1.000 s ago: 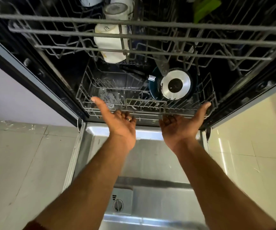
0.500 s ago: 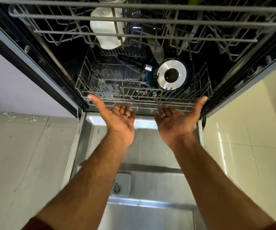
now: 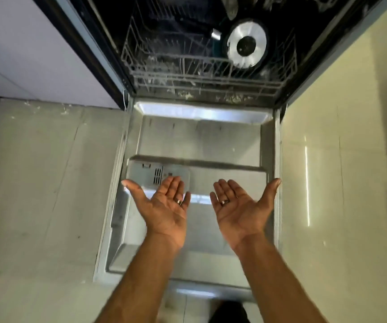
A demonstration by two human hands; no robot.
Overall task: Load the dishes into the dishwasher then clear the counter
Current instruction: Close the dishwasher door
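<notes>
- The left hand (image 3: 167,209) is held palm up above the lowered dishwasher door (image 3: 229,145), its fingers (image 3: 172,186) straight and close together with the thumb spread wide to the left; it holds nothing and wears a ring.
- The right hand (image 3: 241,209) mirrors it just beside, palm up, fingers straight and together, thumb spread out toward the door's right edge; it too holds nothing and has a ring.
- Both hands are well apart from the lower rack (image 3: 201,66), which sits inside the dark dishwasher tub behind the door hinge.
- In the rack's right part a pan (image 3: 246,44) stands on edge, its shiny round base with a dark centre facing the camera; its handle end (image 3: 216,34) points left.
- The rest of the lower rack looks bare wire, though blur makes small items hard to tell.
- A detergent dispenser (image 3: 158,174) is set into the door's inner face, partly hidden behind the left hand's fingertips.
- Nothing lies between the hands and the rack except the bare steel door panel.
- Pale floor tiles (image 3: 43,183) lie to the left of the door, and a glossy cream cabinet front (image 3: 341,136) stands to the right.
- A light cabinet panel (image 3: 24,47) borders the tub on the left.
</notes>
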